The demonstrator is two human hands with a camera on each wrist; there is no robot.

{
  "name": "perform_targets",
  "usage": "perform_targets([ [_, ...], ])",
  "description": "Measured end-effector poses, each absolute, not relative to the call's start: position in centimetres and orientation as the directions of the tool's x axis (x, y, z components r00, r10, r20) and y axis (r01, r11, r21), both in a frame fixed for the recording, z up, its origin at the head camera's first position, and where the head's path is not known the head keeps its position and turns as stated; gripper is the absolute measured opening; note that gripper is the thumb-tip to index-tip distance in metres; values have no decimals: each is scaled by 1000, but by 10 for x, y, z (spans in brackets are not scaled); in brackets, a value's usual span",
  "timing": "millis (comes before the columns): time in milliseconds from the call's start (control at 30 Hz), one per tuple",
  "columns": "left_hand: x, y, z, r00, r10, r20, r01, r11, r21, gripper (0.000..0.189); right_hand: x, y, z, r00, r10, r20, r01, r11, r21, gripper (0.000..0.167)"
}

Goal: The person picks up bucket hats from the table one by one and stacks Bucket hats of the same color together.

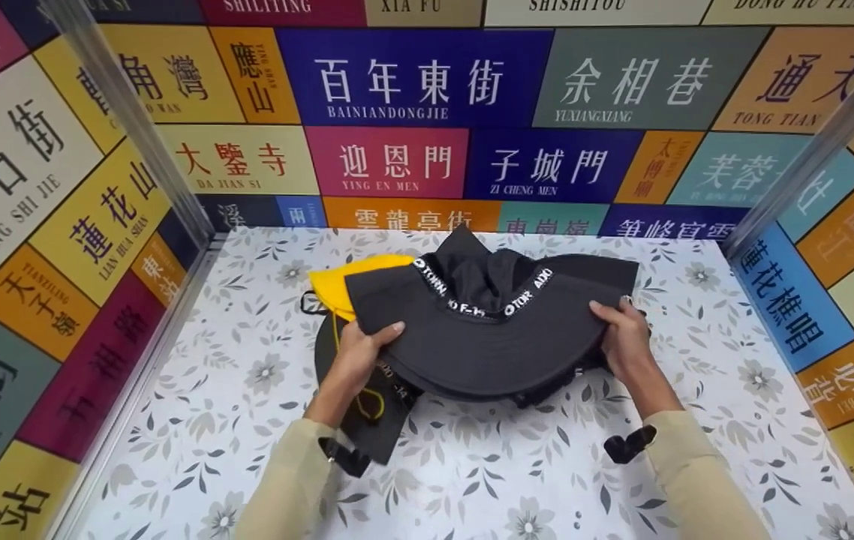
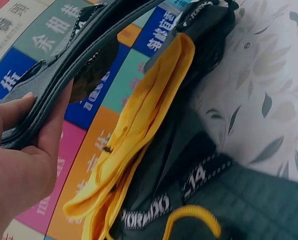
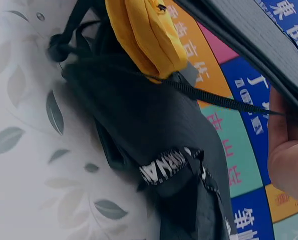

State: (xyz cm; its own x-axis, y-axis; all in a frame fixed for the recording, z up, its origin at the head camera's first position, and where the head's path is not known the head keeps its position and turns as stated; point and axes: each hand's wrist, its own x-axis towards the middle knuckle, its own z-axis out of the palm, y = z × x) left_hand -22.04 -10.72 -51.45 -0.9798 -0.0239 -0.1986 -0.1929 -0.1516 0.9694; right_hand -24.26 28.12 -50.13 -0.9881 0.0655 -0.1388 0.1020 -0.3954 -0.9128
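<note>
Head view: your left hand (image 1: 358, 351) and right hand (image 1: 626, 337) both grip dark hat (image 1: 491, 349) by brim, centre of frame, lettered band (some letters lost in creases) nearer top. Yellow fabric (image 1: 333, 285) and second dark hat (image 1: 386, 431) left of centre, on floral tabletop (image 1: 172, 450).

Left wrist view: your left hand pinches layered brim, upper left; yellow fabric mid-frame, yellow cord (image 2: 193, 210) at bottom.

Right wrist view: your right hand holds brim, right edge; dark strap (image 3: 214, 97) crosses toward it.

Black hat (image 1: 472, 356): matt cloth; yellow piece (image 2: 138, 117): smooth cloth.
</note>
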Motion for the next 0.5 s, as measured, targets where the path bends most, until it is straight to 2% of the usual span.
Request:
perform_targets([
  [200,-210,-133,-518,-975,-72,-212,-200,-145,969,40,-237,262,-504,-996,9,-93,85,-332,-939,15],
  [500,-197,-165,-522,-966,-141,-215,-191,-167,967,47,-234,232,-507,-998,-36,-42,52,-336,-940,19],
])
